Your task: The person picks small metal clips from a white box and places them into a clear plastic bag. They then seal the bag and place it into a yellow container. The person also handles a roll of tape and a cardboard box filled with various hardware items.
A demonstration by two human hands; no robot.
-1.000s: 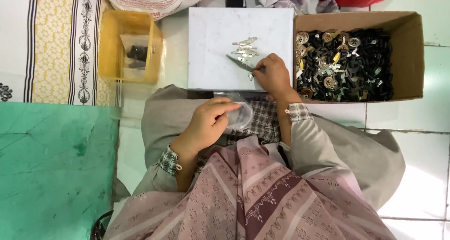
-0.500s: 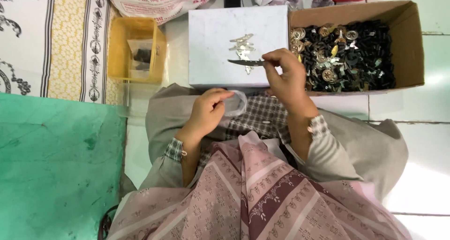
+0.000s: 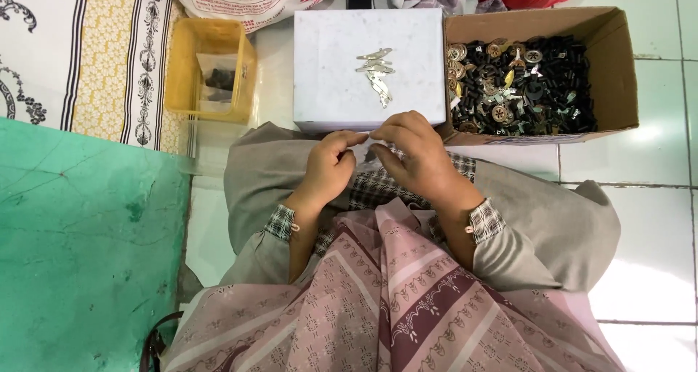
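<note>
My left hand (image 3: 327, 165) and my right hand (image 3: 416, 152) meet fingertip to fingertip over my lap, just at the near edge of a white box (image 3: 327, 89). Both are pinched on something small between them. A bit of clear plastic shows under the left fingers, and the right fingers cover the thin metal piece they carried. A small heap of thin silvery metal pieces (image 3: 375, 70) lies on the box lid beyond my hands.
A cardboard box (image 3: 618, 67) of several dark and brass-coloured small parts stands to the right. A yellow tub (image 3: 207, 34) with a small bag of dark bits is on the left. A green mat (image 3: 73, 256) and patterned cloth (image 3: 65, 59) lie further left. White floor tiles are on the right.
My right hand came back from the lid with a thin metal piece and joined the left hand. The left hand rose slightly toward the box edge.
</note>
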